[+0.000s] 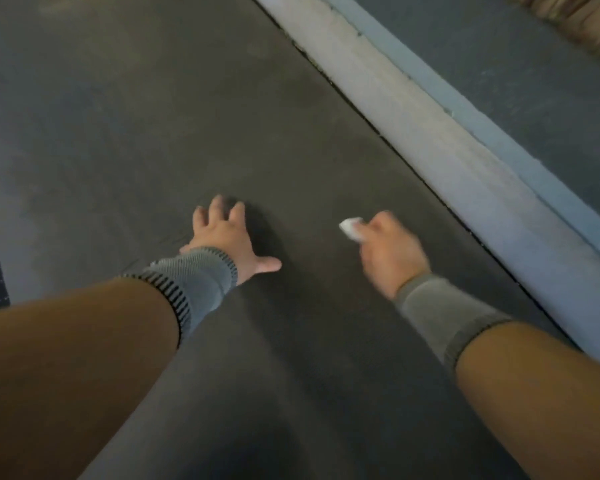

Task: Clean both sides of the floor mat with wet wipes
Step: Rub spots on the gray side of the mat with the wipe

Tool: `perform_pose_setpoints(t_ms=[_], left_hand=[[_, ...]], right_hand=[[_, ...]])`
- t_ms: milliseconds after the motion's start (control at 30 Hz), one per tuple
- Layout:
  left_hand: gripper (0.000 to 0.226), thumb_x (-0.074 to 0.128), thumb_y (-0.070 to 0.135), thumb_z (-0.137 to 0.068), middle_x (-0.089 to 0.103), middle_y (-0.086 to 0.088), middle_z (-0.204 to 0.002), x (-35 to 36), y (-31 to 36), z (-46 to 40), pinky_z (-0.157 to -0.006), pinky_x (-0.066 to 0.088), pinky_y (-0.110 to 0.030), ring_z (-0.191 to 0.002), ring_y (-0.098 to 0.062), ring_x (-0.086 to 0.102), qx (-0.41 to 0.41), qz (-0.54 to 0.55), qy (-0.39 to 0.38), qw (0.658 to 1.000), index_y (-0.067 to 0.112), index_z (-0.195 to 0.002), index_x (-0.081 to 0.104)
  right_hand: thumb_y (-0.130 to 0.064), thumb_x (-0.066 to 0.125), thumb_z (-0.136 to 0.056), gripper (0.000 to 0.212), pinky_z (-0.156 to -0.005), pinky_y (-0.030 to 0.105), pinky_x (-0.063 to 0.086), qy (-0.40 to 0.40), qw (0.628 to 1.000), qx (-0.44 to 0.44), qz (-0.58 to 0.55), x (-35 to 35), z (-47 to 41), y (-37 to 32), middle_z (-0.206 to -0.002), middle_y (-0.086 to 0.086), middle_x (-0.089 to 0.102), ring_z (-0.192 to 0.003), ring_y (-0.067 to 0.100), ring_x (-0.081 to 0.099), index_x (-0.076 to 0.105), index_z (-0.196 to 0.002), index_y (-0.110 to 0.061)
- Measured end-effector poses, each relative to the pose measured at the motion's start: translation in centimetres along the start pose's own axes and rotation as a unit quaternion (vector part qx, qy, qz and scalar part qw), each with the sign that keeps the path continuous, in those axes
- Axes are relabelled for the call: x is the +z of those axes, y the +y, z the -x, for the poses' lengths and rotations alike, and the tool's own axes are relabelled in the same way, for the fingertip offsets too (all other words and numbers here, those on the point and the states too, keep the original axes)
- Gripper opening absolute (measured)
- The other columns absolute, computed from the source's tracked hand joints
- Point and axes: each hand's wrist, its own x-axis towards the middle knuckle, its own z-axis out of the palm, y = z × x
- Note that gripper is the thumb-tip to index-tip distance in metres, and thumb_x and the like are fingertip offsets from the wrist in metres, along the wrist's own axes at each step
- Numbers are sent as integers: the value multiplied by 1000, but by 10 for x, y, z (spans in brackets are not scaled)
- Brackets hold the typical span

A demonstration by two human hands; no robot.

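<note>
Dark grey floor mat (125, 140) lies flat and fills most of the view. Left hand (227, 237) rests palm-down on the mat, fingers straight and spread, thumb out to the side, holding nothing; a grey knitted wrist sleeve (191, 285) covers the wrist. Right hand (390, 254), blurred, has its fingers curled round a small white wet wipe (350, 228), held at the mat surface. A pale raised strip (430, 116) runs diagonally along the mat's right edge.
</note>
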Motion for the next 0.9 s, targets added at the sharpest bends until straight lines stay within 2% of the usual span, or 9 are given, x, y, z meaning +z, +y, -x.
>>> perform_pose_setpoints(t_ms=[167, 300, 367, 500, 567, 633, 700, 833, 900], left_hand=[[132, 65, 78, -63, -15, -8, -161, -11, 0, -18, -120, 10, -51, -147, -40, -6, -24, -61, -64, 996, 24, -153, -14], [133, 66, 77, -64, -17, -10, -160, -12, -1, -19, -119, 13, -52, -146, -42, -7, -19, -59, -80, 995, 22, -152, -16], [136, 69, 76, -63, -20, -10, -159, -12, -2, -20, -119, 12, -53, -145, -44, -9, -12, -70, -92, 993, 22, -151, -20], [142, 76, 69, -61, -27, -10, -157, -12, 0, -19, -117, 14, -57, -143, -46, -15, -19, -72, -120, 990, 22, -149, -26], [143, 77, 67, -60, -28, -11, -156, -11, 1, -19, -116, 15, -58, -143, -46, -17, -20, -65, -122, 990, 21, -149, -26], [144, 79, 65, -59, -29, -9, -156, -10, 0, -20, -116, 17, -59, -143, -45, -18, -18, -52, -120, 991, 22, -149, -26], [145, 80, 65, -58, -30, -8, -156, -9, -1, -21, -115, 19, -59, -143, -44, -19, -17, -40, -121, 992, 23, -149, -26], [147, 81, 64, -58, -34, -7, -154, -5, -3, -25, -114, 20, -61, -141, -45, -23, -18, -30, -132, 991, 24, -147, -28], [147, 82, 63, -57, -36, -6, -153, -4, -3, -26, -112, 23, -62, -141, -44, -25, -21, -28, -135, 990, 25, -147, -29]], right_hand=[[-8, 45, -88, 33, -73, 29, 29, 48, 957, 285, -43, -16, -32, 37, -120, 23, 52, -104, 36, 52, 60, -117, -7], [-13, 48, -87, 30, -71, 31, 38, -49, 995, -34, -84, 6, -22, -50, -105, 9, 51, -84, 26, 53, 61, -113, -21], [-15, 48, -90, 31, -75, 34, 41, -32, 994, -69, -81, 2, -39, -35, -107, 10, 52, -89, 31, 54, 60, -118, -20], [-17, 46, -95, 27, -74, 34, 41, 35, 960, 277, -7, -6, -76, 20, -116, 19, 53, -96, 36, 57, 60, -116, -9], [-22, 47, -95, 22, -71, 30, 36, 8, 977, 210, -44, -7, -69, -16, -111, 13, 57, -97, 32, 59, 58, -112, -14], [-18, 50, -91, 23, -68, 32, 38, -48, 995, -38, -75, 1, -47, -54, -103, 7, 53, -89, 26, 58, 58, -113, -21], [-15, 52, -88, 35, -67, 35, 41, -67, 987, -133, -66, 1, -46, -49, -100, 7, 50, -85, 26, 56, 59, -119, -29], [-16, 43, -90, 37, -69, 32, 31, 35, 977, 204, -49, -6, -88, 25, -114, 17, 53, -96, 34, 53, 60, -122, -19], [-13, 42, -87, 38, -71, 29, 29, 37, 965, 247, -78, -6, -94, 11, -118, 18, 52, -99, 33, 52, 60, -121, -16]])
